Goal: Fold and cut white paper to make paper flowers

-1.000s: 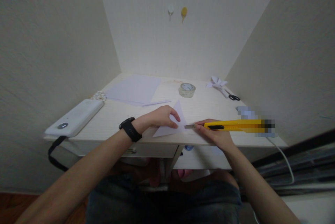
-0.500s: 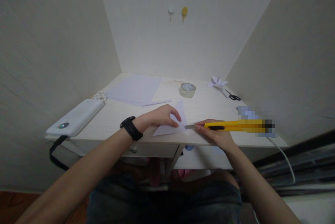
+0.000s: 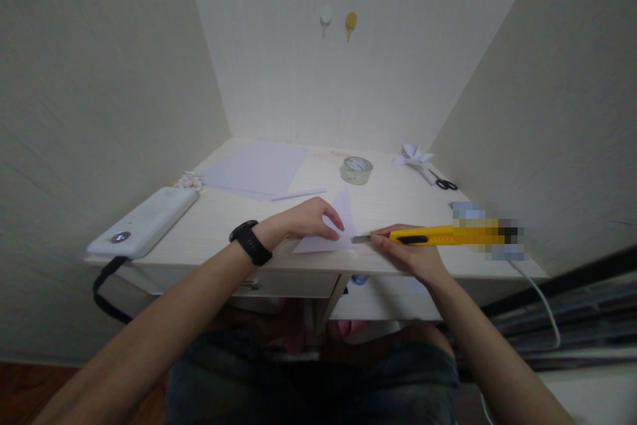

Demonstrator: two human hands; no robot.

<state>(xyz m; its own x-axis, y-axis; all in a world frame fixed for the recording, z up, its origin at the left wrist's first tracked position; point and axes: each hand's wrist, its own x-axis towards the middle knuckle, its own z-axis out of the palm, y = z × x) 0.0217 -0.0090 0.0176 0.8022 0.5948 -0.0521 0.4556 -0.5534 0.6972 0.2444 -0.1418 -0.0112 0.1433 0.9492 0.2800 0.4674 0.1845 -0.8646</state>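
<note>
A white triangular piece of paper (image 3: 347, 216) lies near the desk's front edge. My left hand (image 3: 312, 218) rests over its left part, thumb and index finger apart, fingertips pressing the sheet down. Around that wrist is a black watch. My right hand (image 3: 403, 251) is closed around a yellow utility knife (image 3: 432, 235), which points left. Its blade sits out, with the tip at the paper's right edge; whether it touches the paper I cannot tell. The knife's rear end is blurred by pixels.
White sheets (image 3: 256, 166) and a thin paper strip (image 3: 298, 194) lie behind. A tape roll (image 3: 356, 171), folded paper flower (image 3: 414, 156) and black-handled scissors (image 3: 444, 183) are farther back. On the left is a white power bank (image 3: 146, 223); a white cable (image 3: 542, 299) hangs at right.
Very little differs. The utility knife's rear end and my right hand have shifted up slightly in view. The paper stays under my left hand.
</note>
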